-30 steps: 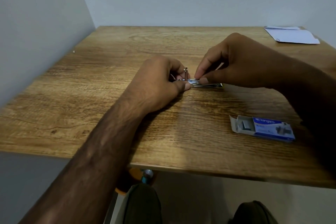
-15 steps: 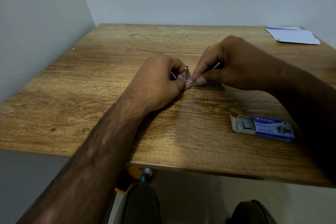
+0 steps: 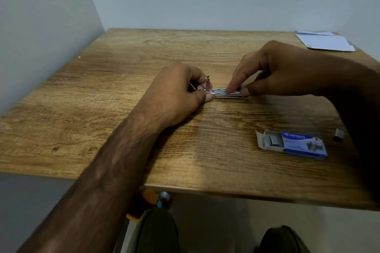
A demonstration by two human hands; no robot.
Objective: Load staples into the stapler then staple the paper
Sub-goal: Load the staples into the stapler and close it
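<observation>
A small metal stapler (image 3: 223,94) lies opened on the wooden table (image 3: 123,109), its spring rod sticking up at the left end. My left hand (image 3: 181,92) grips that left end with thumb and fingers. My right hand (image 3: 273,70) holds the right end, its index fingertip pressing down on the staple channel. Whether a staple strip lies under that finger is hidden. The white paper (image 3: 324,42) rests at the far right corner.
An open blue staple box (image 3: 292,144) with staples showing lies near the right front. A small dark and white bit (image 3: 338,136) sits just right of the box. Walls stand to the left and behind the table. My knees show below the table's front edge.
My right index finger has slid rightward along the stapler channel, away from my left thumb. My left hand has kept its hold.
</observation>
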